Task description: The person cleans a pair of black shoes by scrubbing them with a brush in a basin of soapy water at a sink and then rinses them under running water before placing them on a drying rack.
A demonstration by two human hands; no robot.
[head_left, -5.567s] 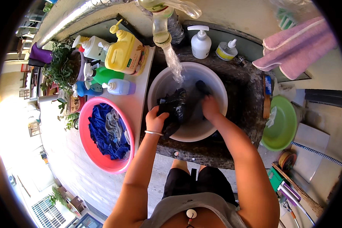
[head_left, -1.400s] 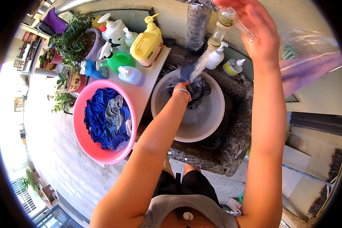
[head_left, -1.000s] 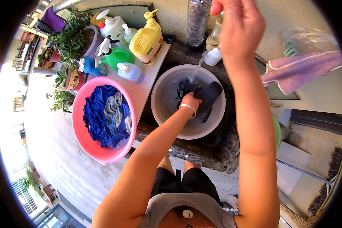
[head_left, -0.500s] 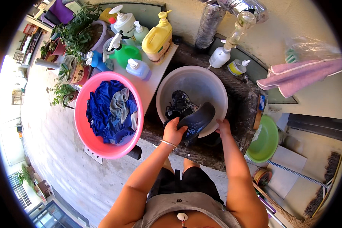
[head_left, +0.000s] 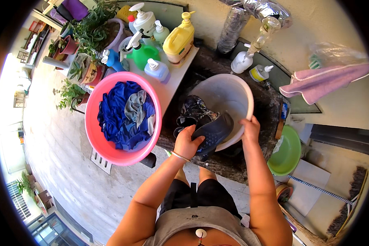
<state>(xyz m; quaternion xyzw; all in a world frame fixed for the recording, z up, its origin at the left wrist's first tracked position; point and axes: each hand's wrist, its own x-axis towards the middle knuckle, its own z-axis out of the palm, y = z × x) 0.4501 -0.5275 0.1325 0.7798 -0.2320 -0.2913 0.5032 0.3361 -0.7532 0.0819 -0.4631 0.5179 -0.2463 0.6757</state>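
My left hand [head_left: 187, 142] is closed on a pair of black shoes at the front of a grey-white basin [head_left: 249, 95]. The nearer shoe [head_left: 214, 132] shows its smooth dark sole; the other shoe [head_left: 196, 107], with a dark mottled pattern, lies behind it. How my fingers sit under them is hidden. On the right, my right hand [head_left: 250, 129] grips the basin's rim, and the basin is tilted up on that side. It stands in a dark stone sink [head_left: 264, 110].
Left of the sink is a pink basin [head_left: 90, 123] of blue and grey clothes. Several bottles, including a yellow pump bottle [head_left: 179, 41], stand on a white surface behind. A brush [head_left: 281, 121] lies on the sink's right edge, with a green basin [head_left: 289, 153] lower down.
The basin has gone from nearly level to tilted, its right side raised. My right hand has moved up and right with the rim. My left hand still holds the shoes.
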